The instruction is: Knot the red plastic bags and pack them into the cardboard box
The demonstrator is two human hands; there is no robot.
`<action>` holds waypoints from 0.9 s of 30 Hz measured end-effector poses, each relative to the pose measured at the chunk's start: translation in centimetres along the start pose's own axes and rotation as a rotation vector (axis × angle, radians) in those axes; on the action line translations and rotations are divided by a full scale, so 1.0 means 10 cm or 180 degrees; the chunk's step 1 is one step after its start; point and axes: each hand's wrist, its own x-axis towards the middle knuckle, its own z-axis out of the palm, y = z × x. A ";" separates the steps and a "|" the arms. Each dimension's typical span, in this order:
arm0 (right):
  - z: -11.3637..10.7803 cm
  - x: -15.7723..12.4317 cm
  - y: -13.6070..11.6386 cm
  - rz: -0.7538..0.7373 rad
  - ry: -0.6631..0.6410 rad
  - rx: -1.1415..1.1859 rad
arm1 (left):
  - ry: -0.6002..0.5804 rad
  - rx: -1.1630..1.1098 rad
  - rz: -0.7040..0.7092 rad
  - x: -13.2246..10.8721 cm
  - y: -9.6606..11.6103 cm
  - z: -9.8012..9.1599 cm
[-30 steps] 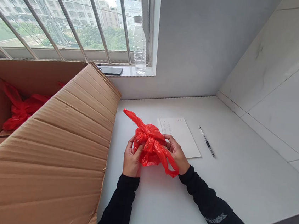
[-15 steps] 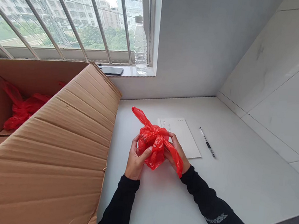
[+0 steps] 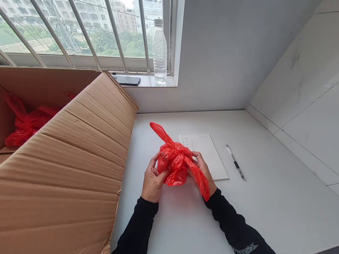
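Between my two hands is a knotted red plastic bag (image 3: 175, 162), its contents hidden. One twisted handle sticks out to the upper left; the other hangs over my right wrist. My left hand (image 3: 153, 182) grips the bag's left side, the thumb pressed into the front near its lower edge. On the far side, my right hand (image 3: 204, 173) is closed round the right part, with some fingers hidden behind the bag. Just beyond the bag, a sheet or pad of white paper (image 3: 211, 157) with small writing lies on the white table (image 3: 182, 233).
A black-and-clear pen (image 3: 235, 162) lies right of the paper. At left stands an open cardboard box (image 3: 71, 165) with its flap slanting outward and more red plastic bags (image 3: 25, 128) inside. A water bottle (image 3: 160, 55) and a phone (image 3: 128, 81) rest on the windowsill.
The red bag has tilted slightly in my hands, its lower front edge a little higher. My left thumb has pressed further under the plastic.
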 end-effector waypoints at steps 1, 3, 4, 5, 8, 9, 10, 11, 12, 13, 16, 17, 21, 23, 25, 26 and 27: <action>0.01 0.00 -0.01 -0.0026 0.0018 -0.0016 | -0.0026 -0.0067 -0.0019 -0.01 0.01 0.00; 0.01 0.00 -0.04 -0.0098 0.0074 -0.0090 | -0.0156 -0.0200 -0.0096 -0.02 0.03 0.02; 0.02 -0.01 -0.05 -0.0119 0.0116 -0.0111 | -0.0242 -0.0236 -0.0131 -0.03 0.04 0.02; 0.01 -0.01 -0.06 -0.0124 0.0151 -0.0116 | -0.0326 -0.0251 -0.0149 -0.04 0.05 0.03; 0.01 -0.02 -0.09 -0.0111 0.0237 -0.0069 | -0.0457 -0.0202 -0.0103 -0.06 0.07 0.06; 0.00 -0.02 -0.09 -0.0098 0.0261 -0.0051 | -0.0457 -0.0174 -0.0092 -0.07 0.07 0.06; 0.00 -0.02 -0.09 -0.0080 0.0284 -0.0036 | -0.0448 -0.0147 -0.0099 -0.07 0.07 0.07; 0.00 -0.02 -0.09 -0.0056 0.0300 -0.0029 | -0.0427 -0.0124 -0.0117 -0.08 0.08 0.07; 0.00 -0.01 -0.08 -0.0048 0.0306 -0.0038 | -0.0401 -0.0109 -0.0142 -0.08 0.08 0.07; -0.01 -0.01 -0.07 -0.0076 0.0313 -0.0077 | -0.0376 -0.0102 -0.0167 -0.08 0.08 0.08; -0.03 -0.01 -0.03 -0.0309 0.0332 -0.0325 | -0.0273 -0.0106 -0.0157 -0.07 0.07 0.09; -0.03 -0.01 -0.02 -0.0365 0.0303 -0.0363 | -0.0232 -0.0091 -0.0117 -0.07 0.07 0.09; -0.05 0.00 0.03 -0.0428 0.0037 -0.0219 | -0.0094 0.0067 0.0112 -0.05 0.02 0.08; -0.04 0.00 0.02 -0.0507 -0.0039 -0.0196 | -0.0030 0.0103 0.0194 -0.04 0.01 0.05; -0.03 -0.01 -0.01 -0.0553 -0.0102 -0.0261 | 0.0059 0.0076 0.0236 -0.03 0.00 0.03; -0.02 -0.01 -0.02 -0.0556 -0.0134 -0.0305 | 0.0095 0.0048 0.0239 -0.02 0.00 0.02; -0.01 -0.02 -0.03 -0.0548 -0.0155 -0.0343 | 0.0114 0.0012 0.0231 -0.02 0.00 0.02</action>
